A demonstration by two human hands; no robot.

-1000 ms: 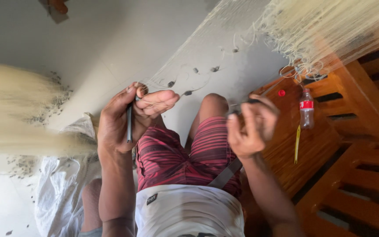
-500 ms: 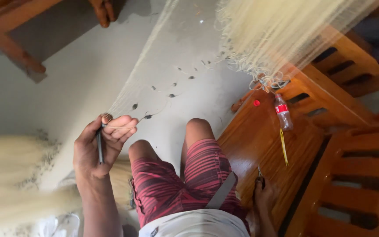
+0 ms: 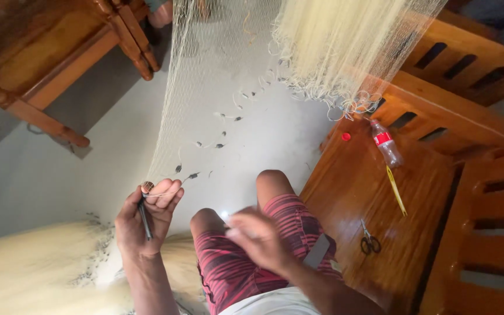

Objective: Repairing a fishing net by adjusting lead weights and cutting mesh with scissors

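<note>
A fine pale fishing net (image 3: pixel 205 76), hung taut toward twelve o'clock so its mesh can be worked, is pinched with a slim dark netting needle (image 3: pixel 145 219) in the closed left hand (image 3: pixel 144 224), while the blurred right hand (image 3: pixel 258 239), its grip unreadable, hovers over the lap at five o'clock.

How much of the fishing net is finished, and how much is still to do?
Looks done: a pale heap of bunched net lies on the floor, small dark weights along its edge. In hand: the left hand pinches the net's edge with a thin dark tool; the blurred right hand holds nothing visible. Left: the hanging fine white net.
</note>
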